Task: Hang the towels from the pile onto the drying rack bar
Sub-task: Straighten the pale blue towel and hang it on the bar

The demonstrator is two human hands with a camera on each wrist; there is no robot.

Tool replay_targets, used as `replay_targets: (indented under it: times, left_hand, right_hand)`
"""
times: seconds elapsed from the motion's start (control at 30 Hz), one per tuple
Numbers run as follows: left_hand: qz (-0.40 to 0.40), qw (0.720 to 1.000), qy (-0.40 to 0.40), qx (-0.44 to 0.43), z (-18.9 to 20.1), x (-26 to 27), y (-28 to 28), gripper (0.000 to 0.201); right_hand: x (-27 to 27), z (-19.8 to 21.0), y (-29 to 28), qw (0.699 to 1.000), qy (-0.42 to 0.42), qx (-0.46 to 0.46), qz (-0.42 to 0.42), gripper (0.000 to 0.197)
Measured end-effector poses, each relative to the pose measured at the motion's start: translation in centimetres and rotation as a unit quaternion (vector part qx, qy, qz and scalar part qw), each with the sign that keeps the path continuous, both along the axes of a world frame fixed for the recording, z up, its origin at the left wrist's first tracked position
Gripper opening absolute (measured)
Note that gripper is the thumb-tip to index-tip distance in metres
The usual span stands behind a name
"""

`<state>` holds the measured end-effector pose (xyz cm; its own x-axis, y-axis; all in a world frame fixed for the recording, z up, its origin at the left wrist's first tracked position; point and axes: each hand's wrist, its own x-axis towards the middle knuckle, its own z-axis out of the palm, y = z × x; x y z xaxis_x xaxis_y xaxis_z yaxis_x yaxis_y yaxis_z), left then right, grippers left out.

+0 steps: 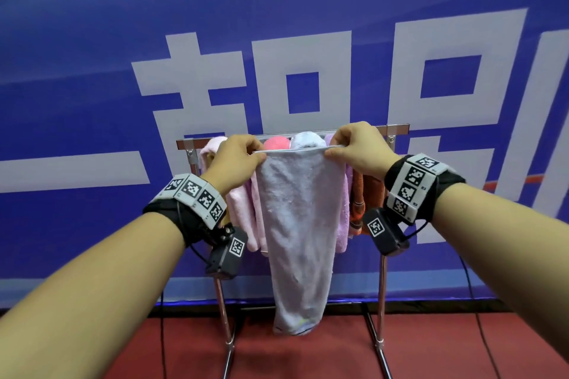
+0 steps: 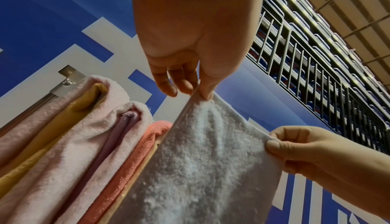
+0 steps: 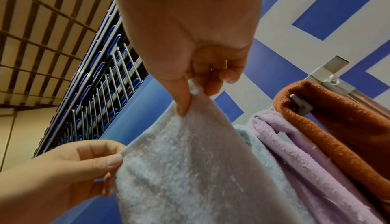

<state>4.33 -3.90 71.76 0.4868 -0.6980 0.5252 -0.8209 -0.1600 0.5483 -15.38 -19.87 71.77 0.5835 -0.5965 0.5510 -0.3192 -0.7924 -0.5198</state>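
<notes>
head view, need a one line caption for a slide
Both hands, left hand and right hand, pinch a pale towel's top corners before the crowded drying rack bar.

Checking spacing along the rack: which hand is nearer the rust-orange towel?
Right. The right hand pinches the held towel's corner just left of the rust-orange towel; the left hand pinches the opposite corner, by the pink towels.
</notes>
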Motion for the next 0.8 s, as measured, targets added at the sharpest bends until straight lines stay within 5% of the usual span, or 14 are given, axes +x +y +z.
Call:
replay_targets:
  times: [0.23, 0.47, 0.63, 0.8]
  left_hand:
    - [-0.009, 1.000, 0.003, -0.004, 0.1, -0.1, -0.1, 0.003]
    - [-0.074, 0.997, 0.003, 0.004, -0.8, -0.4, -0.2, 0.011]
    - [-0.178, 0.980, -0.033, 0.080, -0.6, -1.1, 0.0, 0.034]
    - [-0.145, 0.967, -0.116, 0.173, -0.3, -1.7, -0.3, 0.048]
  right_hand:
    - [0.4, 0.1, 0.2, 0.998, -0.003, 0.041, 0.048, 0.008]
    - [0.8, 0.3, 1.0, 0.986, 0.136, 0.020, 0.096, 0.035]
    - [0.5, 0.4, 1.1, 0.985, 0.156, 0.003, 0.071, 0.035]
    - [0.5, 0.3, 1.7, 0.983, 0.162, 0.022, 0.089, 0.034]
